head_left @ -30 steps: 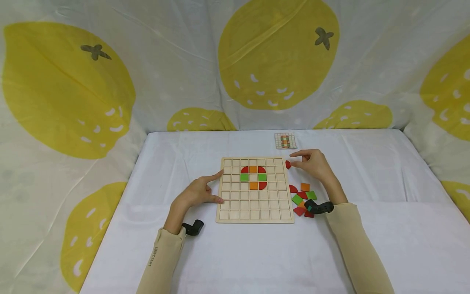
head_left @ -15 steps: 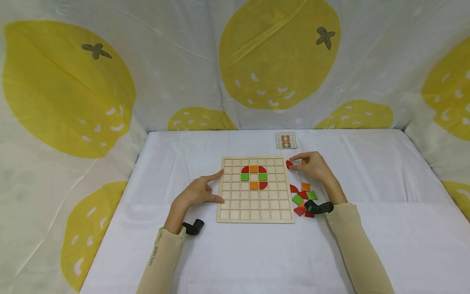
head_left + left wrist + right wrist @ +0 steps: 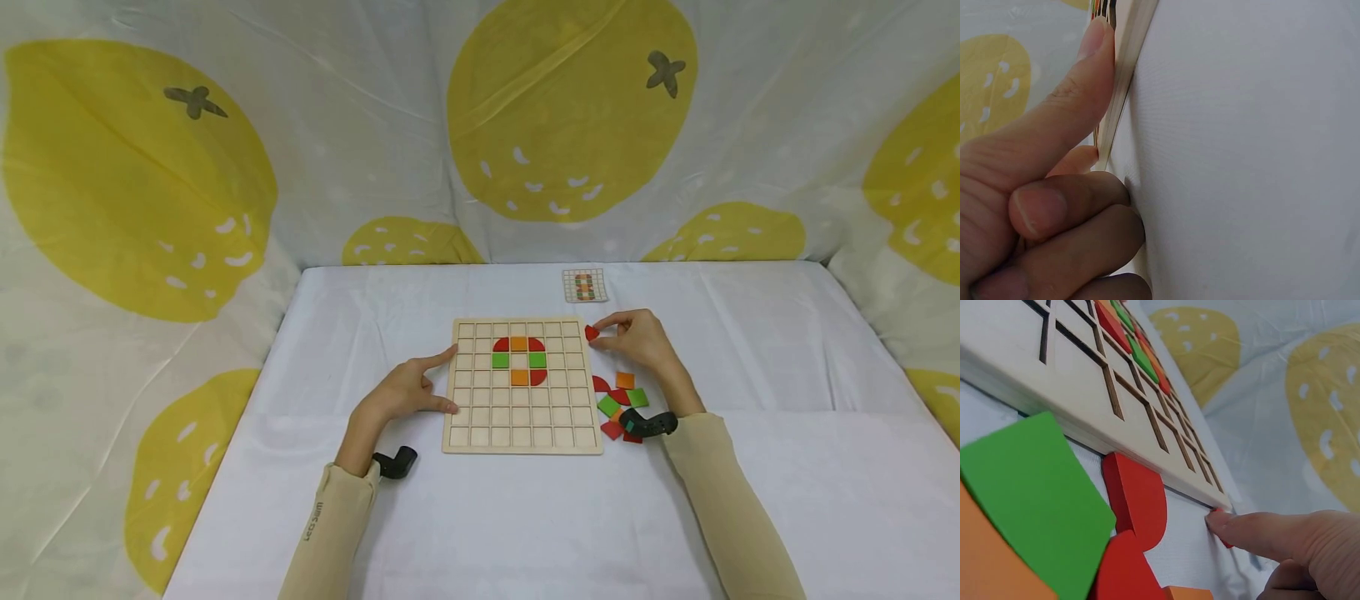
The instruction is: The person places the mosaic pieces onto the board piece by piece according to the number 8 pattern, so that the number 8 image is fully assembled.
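- While the left hand (image 3: 397, 390) rests its spread thumb and forefinger against the pale wooden grid board's (image 3: 480, 417) left edge, loose flat red, green and orange tiles (image 3: 619, 397) lie right of the board
- 7 inset tiles (image 3: 537, 360) fill board cells
- Right hand (image 3: 639, 336) pinches a small red tile (image 3: 592, 333) beside the far right corner
- Pattern-printed square card (image 3: 585, 286) lies beyond

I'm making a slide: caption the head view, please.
Left grip touching the wooden board, right grip pinching a red piece near the board's far corner.
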The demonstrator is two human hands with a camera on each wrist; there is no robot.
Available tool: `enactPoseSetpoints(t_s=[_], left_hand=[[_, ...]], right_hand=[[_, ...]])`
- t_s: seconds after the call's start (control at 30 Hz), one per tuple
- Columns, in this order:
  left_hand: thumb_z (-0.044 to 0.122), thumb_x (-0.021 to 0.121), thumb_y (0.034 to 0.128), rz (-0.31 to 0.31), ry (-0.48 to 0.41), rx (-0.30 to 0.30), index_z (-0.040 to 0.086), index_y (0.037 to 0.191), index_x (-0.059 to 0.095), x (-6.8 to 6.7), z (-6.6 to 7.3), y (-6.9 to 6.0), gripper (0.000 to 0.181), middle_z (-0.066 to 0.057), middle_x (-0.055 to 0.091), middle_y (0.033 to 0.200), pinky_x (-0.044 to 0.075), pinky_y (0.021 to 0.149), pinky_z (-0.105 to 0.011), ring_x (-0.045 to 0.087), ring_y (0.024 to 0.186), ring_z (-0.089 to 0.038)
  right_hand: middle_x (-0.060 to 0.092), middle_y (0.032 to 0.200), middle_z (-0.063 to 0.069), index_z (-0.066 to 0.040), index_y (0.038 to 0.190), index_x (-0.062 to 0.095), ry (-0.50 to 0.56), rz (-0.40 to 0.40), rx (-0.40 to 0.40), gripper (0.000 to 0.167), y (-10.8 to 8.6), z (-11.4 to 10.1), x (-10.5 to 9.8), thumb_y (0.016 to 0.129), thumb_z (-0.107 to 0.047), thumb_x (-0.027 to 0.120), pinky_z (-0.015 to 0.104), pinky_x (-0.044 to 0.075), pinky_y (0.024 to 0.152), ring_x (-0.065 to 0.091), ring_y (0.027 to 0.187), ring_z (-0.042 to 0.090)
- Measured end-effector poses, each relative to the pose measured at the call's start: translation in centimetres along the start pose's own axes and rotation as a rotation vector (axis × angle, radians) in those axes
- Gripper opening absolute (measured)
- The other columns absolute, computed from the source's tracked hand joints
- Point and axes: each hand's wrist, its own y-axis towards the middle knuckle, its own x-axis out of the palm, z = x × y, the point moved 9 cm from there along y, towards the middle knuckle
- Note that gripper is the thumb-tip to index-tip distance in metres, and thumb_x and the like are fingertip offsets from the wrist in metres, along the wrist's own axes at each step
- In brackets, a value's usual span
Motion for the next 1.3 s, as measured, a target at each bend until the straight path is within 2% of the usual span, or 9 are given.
enactPoseSetpoints(t_s=[0.53,0.87,1.1,1.3], left_hand=[[0.034,0.093,0.0755,-0.004,0.011,0.005,0.032,0.163,0.031,0.1,0.1,0.1,0.107,0.005,0.033,0.058,0.032,0.056,-0.025,0.031,0.054,-0.011],[0.034,0.093,0.0755,-0.009,0.011,0.01,0.031,0.163,0.031,0.1,0.1,0.1,0.107,0.005,0.035,0.057,0.033,0.056,-0.025,0.033,0.054,-0.01],[0.035,0.093,0.0756,-0.006,0.014,0.009,0.031,0.163,0.032,0.0,0.1,0.0,0.107,0.005,0.035,0.058,0.032,0.057,-0.025,0.033,0.055,-0.011],[0.034,0.093,0.0755,-0.008,0.009,0.004,0.031,0.163,0.031,0.0,0.1,-0.1,0.107,0.005,0.035,0.058,0.033,0.057,-0.025,0.033,0.055,-0.011]], right_hand=[[0.036,0.059,-0.003,-0.005,0.115,0.079,0.001,-0.004,0.007,0.033,0.2,0.7,-0.3,0.088,-0.024,0.084,0.027,0.026,0.055,0.034,0.055,0.015],[0.038,0.058,-0.003,-0.004,0.111,0.08,-0.013,0.044,-0.024,0.03,0.0,0.2,-0.8,0.088,-0.023,0.083,0.026,0.026,0.055,0.036,0.055,0.014],[0.035,0.058,-0.003,-0.004,0.113,0.079,0.022,0.08,-0.051,0.031,-0.2,-0.9,-0.9,0.09,-0.024,0.082,0.027,0.024,0.052,0.033,0.055,0.016],[0.031,0.056,-0.004,-0.005,0.112,0.08,0.057,0.032,-0.099,0.031,-0.6,-3.0,0.7,0.089,-0.026,0.084,0.026,0.023,0.052,0.029,0.053,0.014]])
